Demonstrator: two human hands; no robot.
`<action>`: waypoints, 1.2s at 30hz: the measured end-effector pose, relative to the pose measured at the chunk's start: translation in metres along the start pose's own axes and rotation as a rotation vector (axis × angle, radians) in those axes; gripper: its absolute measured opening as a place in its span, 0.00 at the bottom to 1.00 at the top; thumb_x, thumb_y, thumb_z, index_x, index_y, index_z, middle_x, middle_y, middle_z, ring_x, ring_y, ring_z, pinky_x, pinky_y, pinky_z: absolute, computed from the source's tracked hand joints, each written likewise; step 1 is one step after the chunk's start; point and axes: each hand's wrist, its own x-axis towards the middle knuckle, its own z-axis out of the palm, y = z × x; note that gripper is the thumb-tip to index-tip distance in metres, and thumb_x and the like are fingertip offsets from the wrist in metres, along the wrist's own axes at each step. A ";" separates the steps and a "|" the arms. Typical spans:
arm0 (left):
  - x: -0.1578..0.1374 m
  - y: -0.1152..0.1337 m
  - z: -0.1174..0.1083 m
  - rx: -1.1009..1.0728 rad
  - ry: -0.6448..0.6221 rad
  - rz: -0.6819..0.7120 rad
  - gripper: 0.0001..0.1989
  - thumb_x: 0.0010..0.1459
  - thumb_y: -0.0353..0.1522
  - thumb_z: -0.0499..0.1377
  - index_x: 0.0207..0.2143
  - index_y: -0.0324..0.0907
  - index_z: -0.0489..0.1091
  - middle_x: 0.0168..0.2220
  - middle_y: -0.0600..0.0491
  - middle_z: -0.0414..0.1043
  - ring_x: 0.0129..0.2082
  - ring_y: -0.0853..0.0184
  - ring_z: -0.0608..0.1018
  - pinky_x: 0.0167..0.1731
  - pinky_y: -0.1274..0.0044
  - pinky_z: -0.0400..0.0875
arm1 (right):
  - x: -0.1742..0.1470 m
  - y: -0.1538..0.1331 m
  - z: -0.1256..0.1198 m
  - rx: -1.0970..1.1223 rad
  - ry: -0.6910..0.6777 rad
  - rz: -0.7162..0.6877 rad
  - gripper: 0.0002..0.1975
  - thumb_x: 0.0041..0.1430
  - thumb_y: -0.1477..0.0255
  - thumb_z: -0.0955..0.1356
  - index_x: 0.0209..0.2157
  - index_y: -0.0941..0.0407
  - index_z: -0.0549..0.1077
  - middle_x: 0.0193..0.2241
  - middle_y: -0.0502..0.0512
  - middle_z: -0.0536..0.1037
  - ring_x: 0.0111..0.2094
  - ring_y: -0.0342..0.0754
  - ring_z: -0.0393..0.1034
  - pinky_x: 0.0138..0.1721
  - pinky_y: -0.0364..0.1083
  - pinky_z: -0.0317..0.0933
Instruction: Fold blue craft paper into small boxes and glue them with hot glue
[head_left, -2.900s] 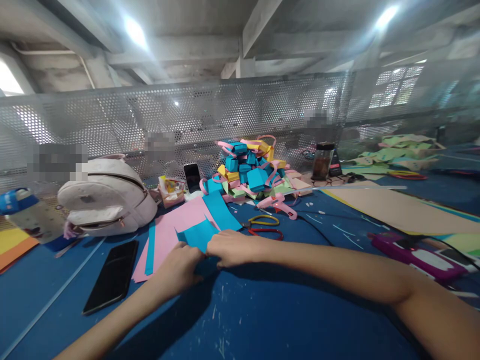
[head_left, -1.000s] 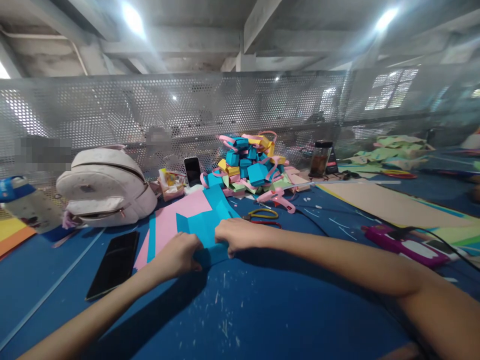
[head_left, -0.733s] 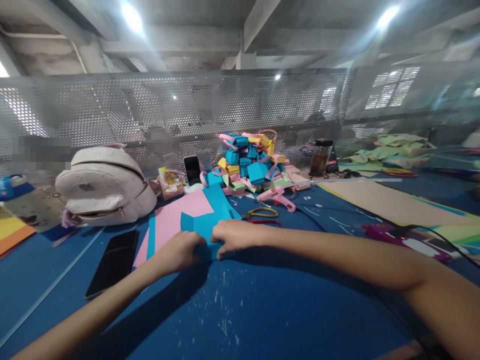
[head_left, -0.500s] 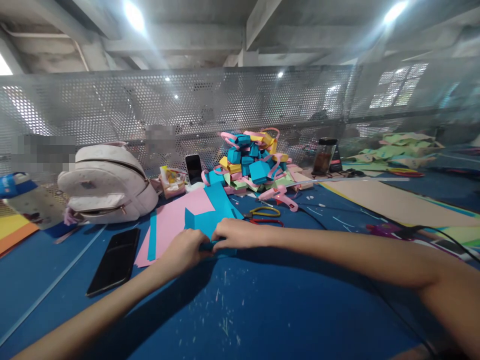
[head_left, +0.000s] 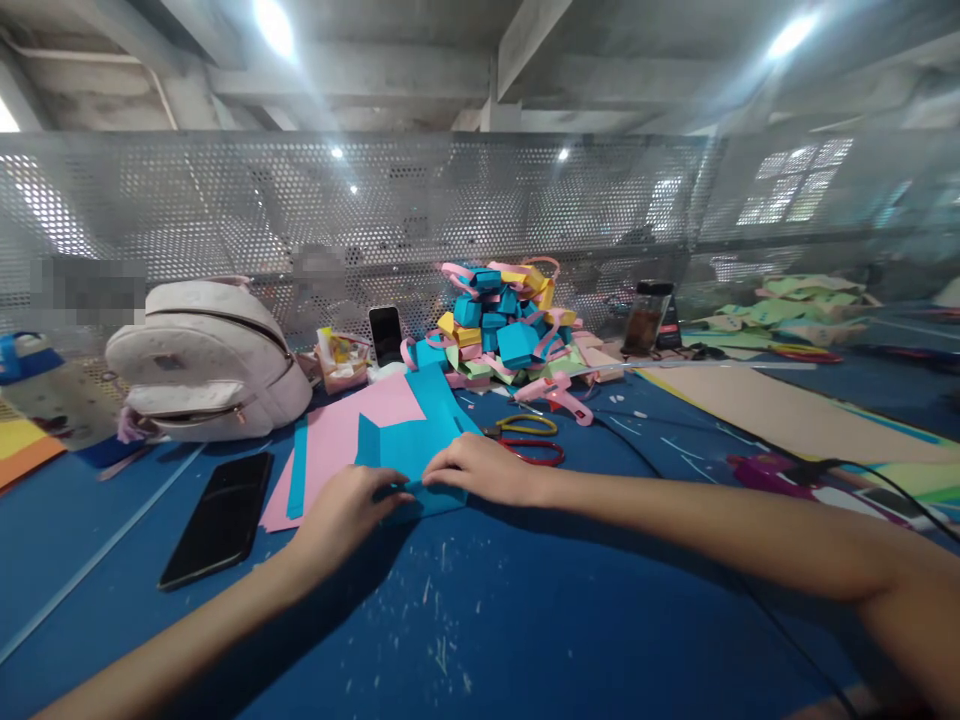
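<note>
A blue sheet of paper (head_left: 409, 447) with folded flaps lies in front of me, partly over pink sheets (head_left: 334, 440). My left hand (head_left: 346, 508) pinches its near edge between thumb and fingers. Just to the right, my right hand (head_left: 480, 468) has its fingertips closed on a fold of that edge, with a small gap between the hands. The fold under the fingertips is partly hidden. A narrow blue strip (head_left: 298, 470) rests on the pink sheets. Scissors with yellow and red handles (head_left: 531, 452) lie right behind my right hand.
A pink glue gun (head_left: 556, 396) with a black cord sits beyond the scissors. Behind it rises a pile of blue, yellow and pink paper boxes (head_left: 499, 320). At left are a black phone (head_left: 219, 520), a white backpack (head_left: 202, 365) and a bottle (head_left: 64, 400). Large sheets (head_left: 780, 410) lie at right.
The near edge of the blue paper now lies lower and flatter. My left hand has shifted slightly left and its fingers have straightened; my right fingertips stay on the fold.
</note>
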 end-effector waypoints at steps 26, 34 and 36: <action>0.002 0.009 -0.008 0.054 0.004 0.088 0.17 0.63 0.36 0.53 0.31 0.39 0.80 0.28 0.46 0.81 0.27 0.63 0.76 0.26 0.76 0.56 | -0.002 -0.013 0.005 -0.050 0.107 0.008 0.06 0.61 0.70 0.70 0.35 0.55 0.81 0.31 0.51 0.82 0.31 0.44 0.72 0.29 0.41 0.53; -0.004 0.015 -0.007 0.098 0.025 0.140 0.20 0.64 0.38 0.53 0.27 0.41 0.80 0.25 0.48 0.78 0.28 0.63 0.75 0.29 0.76 0.59 | -0.011 -0.016 -0.004 -0.115 0.074 -0.008 0.05 0.61 0.70 0.70 0.33 0.53 0.80 0.30 0.48 0.82 0.32 0.44 0.73 0.28 0.40 0.50; -0.005 0.017 -0.008 0.110 0.028 0.144 0.19 0.64 0.38 0.53 0.27 0.41 0.80 0.26 0.48 0.78 0.31 0.62 0.76 0.31 0.75 0.60 | -0.012 -0.015 -0.006 -0.129 0.066 -0.016 0.05 0.60 0.70 0.70 0.33 0.52 0.80 0.31 0.47 0.82 0.33 0.44 0.73 0.28 0.40 0.51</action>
